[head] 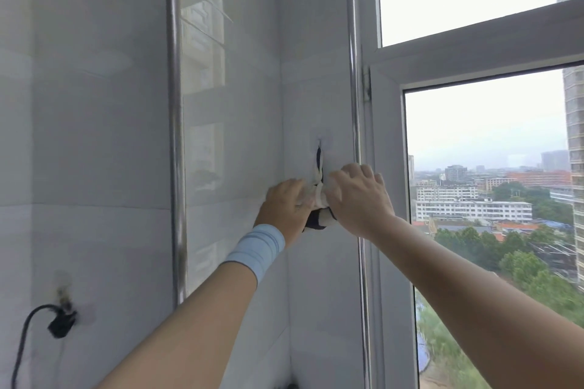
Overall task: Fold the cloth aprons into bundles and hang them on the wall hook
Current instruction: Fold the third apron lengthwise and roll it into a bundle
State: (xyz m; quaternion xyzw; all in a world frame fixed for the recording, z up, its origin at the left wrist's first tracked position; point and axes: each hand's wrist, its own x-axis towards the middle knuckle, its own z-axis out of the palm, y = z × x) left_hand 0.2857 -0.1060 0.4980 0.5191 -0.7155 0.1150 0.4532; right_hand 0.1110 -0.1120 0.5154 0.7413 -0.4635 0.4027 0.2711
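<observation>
A small clear wall hook [319, 139] sticks to the white tiled wall beside the window frame. A dark-and-white strap [319, 164] runs down from it to a folded apron bundle [319, 216], white with dark navy parts. Both hands hold the bundle against the wall just below the hook. My left hand [286, 205], with a light blue wristband, grips its left side. My right hand [360, 196] closes over its right side and top. Most of the bundle is hidden by my fingers.
A chrome vertical pipe [175, 136] runs down the wall left of the hook, and another [355, 104] runs along the window frame. A black plug and cable [61, 324] hang at the lower left. The window [486, 167] on the right looks over a city.
</observation>
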